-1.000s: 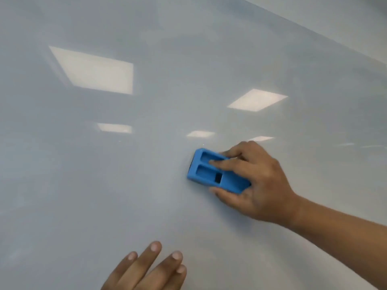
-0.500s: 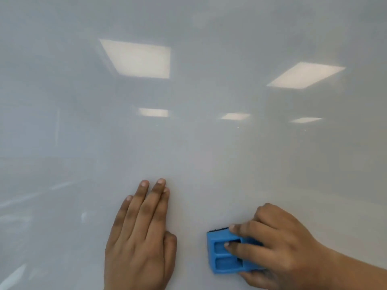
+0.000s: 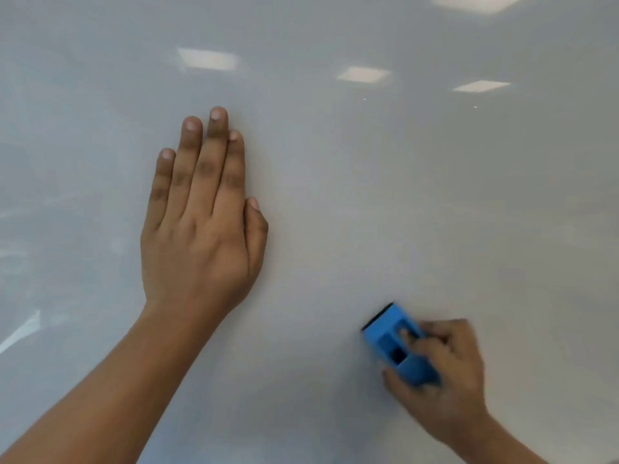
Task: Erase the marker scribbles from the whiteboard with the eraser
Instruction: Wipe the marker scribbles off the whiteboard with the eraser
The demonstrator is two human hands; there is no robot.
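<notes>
The glossy whiteboard (image 3: 385, 202) fills the whole view, and I see no marker scribbles on it. My right hand (image 3: 445, 383) at the lower right grips a blue eraser (image 3: 395, 343), whose dark felt side presses against the board. The eraser and that hand are blurred by motion. My left hand (image 3: 201, 222) lies flat on the board at centre left, fingers together and pointing up, holding nothing.
Ceiling light reflections (image 3: 363, 74) show along the top of the board. Faint pale smears mark the board's left side (image 3: 23, 329).
The view has shifted down the board, so both hands sit higher in frame. My left hand now shows fully with its forearm. The eraser has tilted and slid right, away from my left hand.
</notes>
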